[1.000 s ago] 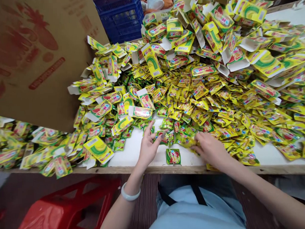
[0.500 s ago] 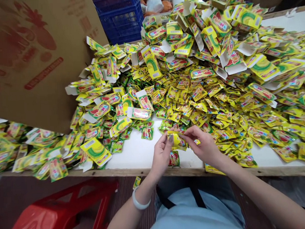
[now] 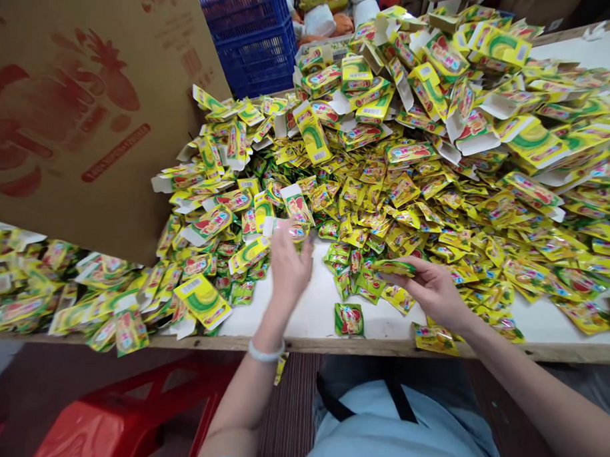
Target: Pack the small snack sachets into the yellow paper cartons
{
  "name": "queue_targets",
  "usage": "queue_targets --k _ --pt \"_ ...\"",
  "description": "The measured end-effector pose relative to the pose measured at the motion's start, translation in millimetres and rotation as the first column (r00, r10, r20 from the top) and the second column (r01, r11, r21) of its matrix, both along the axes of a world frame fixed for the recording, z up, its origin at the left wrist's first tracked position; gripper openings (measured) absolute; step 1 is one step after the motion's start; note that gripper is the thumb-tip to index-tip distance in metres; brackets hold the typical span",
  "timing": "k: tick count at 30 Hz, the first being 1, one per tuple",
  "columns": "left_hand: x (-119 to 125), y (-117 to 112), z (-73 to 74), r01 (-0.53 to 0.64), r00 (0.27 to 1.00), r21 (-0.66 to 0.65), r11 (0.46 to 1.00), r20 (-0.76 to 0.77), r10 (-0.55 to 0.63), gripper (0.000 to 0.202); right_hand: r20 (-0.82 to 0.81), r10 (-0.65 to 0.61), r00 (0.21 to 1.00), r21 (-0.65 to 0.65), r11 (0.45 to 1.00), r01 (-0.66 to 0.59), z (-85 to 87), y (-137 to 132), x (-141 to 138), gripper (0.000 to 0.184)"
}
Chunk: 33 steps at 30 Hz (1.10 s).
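Observation:
My left hand is blurred by motion, its fingers stretched out and thumb apart. It is over a small yellow and white box on the heap; whether it touches the box I cannot tell. My right hand pinches a small yellow-green candy packet between thumb and fingers, held nearly flat above the table. A green packet with a red fruit picture lies on the white tabletop between my hands. Several green packets lie just beyond it.
A big heap of yellow boxes and loose yellow packets covers the table's back and right. A large brown carton stands at left, with blue crates behind. A red stool is below the wooden table edge.
My left hand has let go of the packet that both hands held and moved left and forward to the boxes. My right hand keeps a packet, slightly farther right.

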<state>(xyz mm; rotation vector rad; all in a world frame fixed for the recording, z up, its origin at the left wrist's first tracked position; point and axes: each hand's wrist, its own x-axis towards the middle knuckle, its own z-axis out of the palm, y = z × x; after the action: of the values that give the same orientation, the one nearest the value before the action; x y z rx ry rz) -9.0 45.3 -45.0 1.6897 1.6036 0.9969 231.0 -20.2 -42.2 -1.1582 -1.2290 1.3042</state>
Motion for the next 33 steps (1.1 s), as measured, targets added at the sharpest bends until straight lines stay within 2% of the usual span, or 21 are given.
queue_targets --k 2,4,6,8,10,12,14,15,16,18,20,21,22,23,24,25,26,28,30,33 --pt "-29.3 35.1 3.5 -0.209 0.935 0.066 0.976 -0.278 0.219 0.045 0.049 -0.031 0.998 0.011 0.999 0.030 -3.3 -1.7 10.8 0.026" --pt "-49.7 61.6 3.0 -0.306 0.828 0.097 0.947 -0.464 0.315 0.042 0.087 -0.029 0.996 -0.010 0.999 0.030 -8.2 -3.4 20.0 0.026" --pt "-57.9 74.1 -0.5 -0.303 0.791 0.042 0.952 -0.546 0.276 0.034 0.085 -0.020 0.996 -0.045 0.999 0.024 -12.4 -4.4 25.8 0.025" --pt "-54.4 71.2 -1.3 -0.238 0.820 0.004 0.971 -0.536 0.203 0.025 0.040 -0.027 0.999 -0.073 0.997 0.030 -13.0 -4.6 27.6 0.025" --pt "-41.7 54.8 6.5 -0.112 0.878 0.071 0.991 -0.460 0.132 0.018 -0.034 -0.028 0.999 -0.103 0.994 0.025 -8.5 -4.2 25.7 0.025" --pt "-22.7 29.5 22.8 0.099 0.937 0.165 0.981 -0.348 -0.036 0.013 -0.125 0.034 0.992 -0.148 0.988 -0.053 0.0 -3.9 20.6 0.026" --pt "-0.2 1.9 40.6 0.334 0.932 0.193 0.923 -0.215 -0.292 0.015 -0.225 0.144 0.964 -0.202 0.961 -0.190 8.9 -4.5 12.9 0.026" --pt "11.3 -10.7 47.0 0.408 0.911 0.192 0.893 -0.145 -0.385 0.016 -0.271 0.191 0.943 -0.229 0.939 -0.256 12.3 -5.4 8.5 0.026" --pt "22.4 -21.8 50.5 0.415 0.909 0.209 0.886 -0.051 -0.414 0.017 -0.313 0.223 0.923 -0.254 0.917 -0.307 14.5 -6.7 4.1 0.027" --pt "41.5 -38.4 48.1 0.272 0.930 0.245 0.931 0.183 -0.320 0.029 -0.375 0.234 0.897 -0.293 0.888 -0.354 16.0 -10.6 -3.7 0.031" --pt "54.2 -48.5 36.9 0.115 0.892 0.170 0.979 0.417 -0.177 0.053 -0.412 0.230 0.882 -0.316 0.872 -0.375 15.9 -15.1 -8.5 0.035" --pt "57.8 -51.6 30.4 0.122 0.847 0.082 0.989 0.512 -0.147 0.059 -0.420 0.242 0.875 -0.318 0.864 -0.391 16.7 -17.1 -9.2 0.034" --pt "59.6 -53.8 24.3 0.193 0.791 -0.013 0.981 0.594 -0.148 0.059 -0.414 0.260 0.872 -0.313 0.859 -0.405 18.6 -18.6 -8.5 0.033" --pt "60.0 -55.4 19.5 0.302 0.728 -0.094 0.948 0.665 -0.166 0.056 -0.389 0.278 0.878 -0.297 0.865 -0.405 21.8 -19.8 -6.4 0.032" --pt "59.4 -56.5 16.1 0.405 0.666 -0.148 0.902 0.724 -0.180 0.052 -0.342 0.282 0.896 -0.266 0.886 -0.380 26.4 -20.4 -2.8 0.030" --pt "58.3 -57.1 14.2 0.463 0.617 -0.171 0.870 0.766 -0.178 0.049 -0.278 0.258 0.925 -0.218 0.921 -0.322 31.8 -20.7 1.9 0.029" --pt "57.3 -57.5 13.6 0.479 0.592 -0.178 0.860 0.789 -0.166 0.049 -0.207 0.205 0.957 -0.150 0.959 -0.238 37.6 -20.7 7.3 0.026" --pt "56.8 -57.9 14.9 0.443 0.598 -0.185 0.877 0.790 -0.135 0.048 -0.101 0.056 0.993 0.013 0.998 -0.055 48.0 -20.1 17.6 0.019" --pt "59.7 -59.0 17.6 0.447 0.626 -0.206 0.870 0.767 -0.140 0.051 -0.060 -0.041 0.997 0.153 0.987 0.050 53.9 -18.5 23.1 0.008" --pt "66.7 -63.2 21.3 0.524 0.664 -0.252 0.814 0.720 -0.204 0.061 0.045 -0.040 0.998 0.345 0.938 0.022 55.4 -11.9 19.1 0.012"
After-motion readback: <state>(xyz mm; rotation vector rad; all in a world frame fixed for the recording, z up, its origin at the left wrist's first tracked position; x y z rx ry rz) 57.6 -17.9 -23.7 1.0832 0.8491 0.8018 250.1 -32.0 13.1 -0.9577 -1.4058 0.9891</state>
